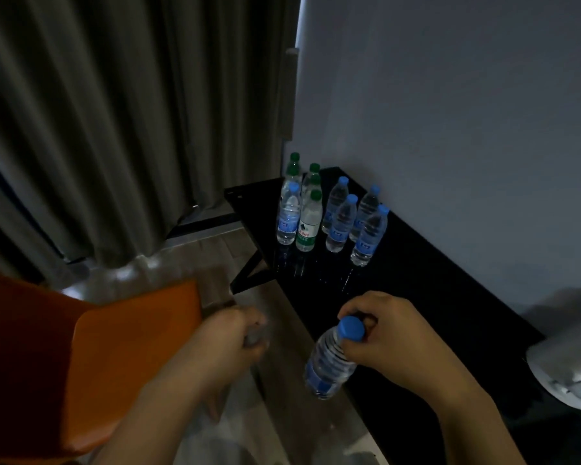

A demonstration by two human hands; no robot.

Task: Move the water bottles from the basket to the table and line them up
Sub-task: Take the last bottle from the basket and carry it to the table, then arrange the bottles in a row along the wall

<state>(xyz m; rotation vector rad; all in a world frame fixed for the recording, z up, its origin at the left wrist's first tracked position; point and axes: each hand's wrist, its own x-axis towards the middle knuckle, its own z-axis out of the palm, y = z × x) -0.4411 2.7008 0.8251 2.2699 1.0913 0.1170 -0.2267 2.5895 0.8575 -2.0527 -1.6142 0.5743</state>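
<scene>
**Placement Hazards and Label Legibility**

The right hand is closed around the neck of a blue-capped water bottle, just below the cap, and holds it tilted above the near edge of the black table. The left hand is blurred; it appears curled around something clear, but what it holds, if anything, cannot be told. The basket is not identifiable in this view.

Standing bottles occupy the far end of the table in two loose clusters: green-capped bottles with one blue-capped bottle at left, and four blue-capped bottles at right.

Probable faults:
- A neck-only grip lets the body swing. A tilted base at touchdown may tip the bottle.
- The standing bottles are close together, some touching. A nudge from the incoming bottle or the knuckles may topple several.
- The table surface is glossy. A bottle set down near the edge may slide off to the floor.
- Low light reduces visual judgement of the gaps.

Labels: the blue bands carry a white mark, illegible. The front green-capped bottle has a white label with a dark emblem, red characters and a green lower band; no text can be read.
</scene>
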